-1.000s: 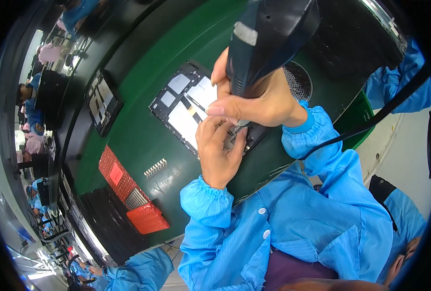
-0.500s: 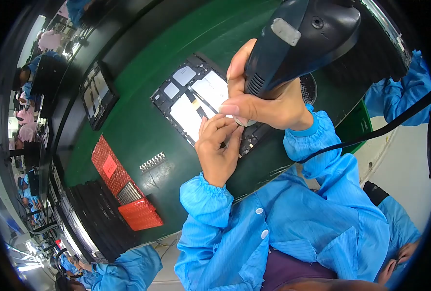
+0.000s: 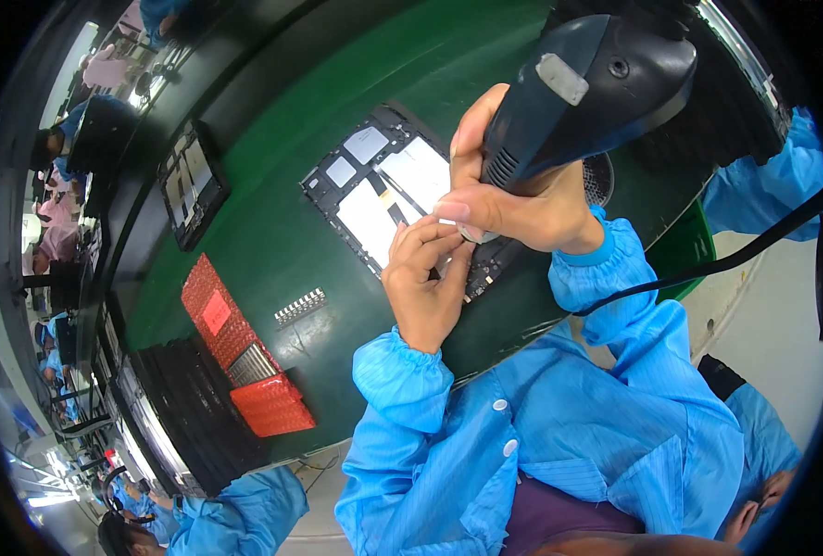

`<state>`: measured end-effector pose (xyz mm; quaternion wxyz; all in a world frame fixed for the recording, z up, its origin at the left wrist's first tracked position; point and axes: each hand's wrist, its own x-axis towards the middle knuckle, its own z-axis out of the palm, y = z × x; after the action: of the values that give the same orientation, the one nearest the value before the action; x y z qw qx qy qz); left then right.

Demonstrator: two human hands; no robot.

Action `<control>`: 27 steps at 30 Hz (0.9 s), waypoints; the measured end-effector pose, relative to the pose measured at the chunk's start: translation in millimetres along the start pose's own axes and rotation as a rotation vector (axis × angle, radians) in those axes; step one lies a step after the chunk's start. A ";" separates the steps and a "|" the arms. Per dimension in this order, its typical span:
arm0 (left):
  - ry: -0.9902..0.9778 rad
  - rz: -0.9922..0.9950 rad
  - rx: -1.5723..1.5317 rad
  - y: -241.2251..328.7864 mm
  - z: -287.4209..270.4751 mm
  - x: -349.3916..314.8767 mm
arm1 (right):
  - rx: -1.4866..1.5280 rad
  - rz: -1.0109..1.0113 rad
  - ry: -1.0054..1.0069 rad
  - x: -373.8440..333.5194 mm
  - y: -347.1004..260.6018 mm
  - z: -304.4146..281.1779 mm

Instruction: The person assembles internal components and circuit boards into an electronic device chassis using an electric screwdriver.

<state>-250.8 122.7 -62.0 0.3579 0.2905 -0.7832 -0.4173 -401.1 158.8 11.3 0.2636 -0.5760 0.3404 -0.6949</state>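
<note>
A flat device housing (image 3: 342, 225), tablet-like with a black frame and white and grey panels, lies on the green table in front of me. My left hand (image 3: 428, 283) rests on its near right part, fingers bent and thumb drawn in against them; whatever they pinch is hidden. Just above, my right hand (image 3: 541, 215) has thumb and fingers curled around a bulky black handheld tool (image 3: 601, 88) with vent slots and a pale worn patch. Its exact kind is unclear. Its lower end is out of sight between my hands, close to the left fingertips.
Left on the table are a short row of small metal parts (image 3: 300, 308), a red bubble-wrap pouch (image 3: 245, 347) and a stack of black frames (image 3: 184, 408). Another housing (image 3: 192, 185) leans farther back. A black cable (image 3: 708, 264) crosses my right sleeve. A green bin (image 3: 689, 250) stands right.
The whole view has shifted a little to the right. Both hands stay in nearly the same place over the housing, and the black tool's upper body sits slightly lower in the picture.
</note>
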 end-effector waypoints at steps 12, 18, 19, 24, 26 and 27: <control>0.026 0.053 -0.072 -1.9 -4.9 -3.9 | -0.068 0.051 0.012 -1.1 -5.7 7.8; 0.005 0.010 -0.034 0.4 -10.8 -3.7 | -0.069 0.018 -0.015 0.5 -2.1 11.5; 0.005 0.010 -0.039 0.1 -10.8 -3.8 | -0.066 0.012 -0.010 0.5 -1.9 11.9; 0.004 0.055 -0.012 -1.2 -9.5 -3.8 | -0.061 0.017 0.011 -0.9 -3.7 10.6; 0.003 0.031 -0.027 0.5 -9.5 -4.0 | -0.061 0.044 -0.016 -0.7 -5.8 10.6; 0.003 0.006 -0.039 1.2 -9.1 -4.3 | -0.063 0.045 -0.014 -0.7 -6.2 10.8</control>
<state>-241.2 122.4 -58.7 0.3659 0.2815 -0.7754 -0.4308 -390.2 161.4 16.8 0.2631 -0.5813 0.3731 -0.6735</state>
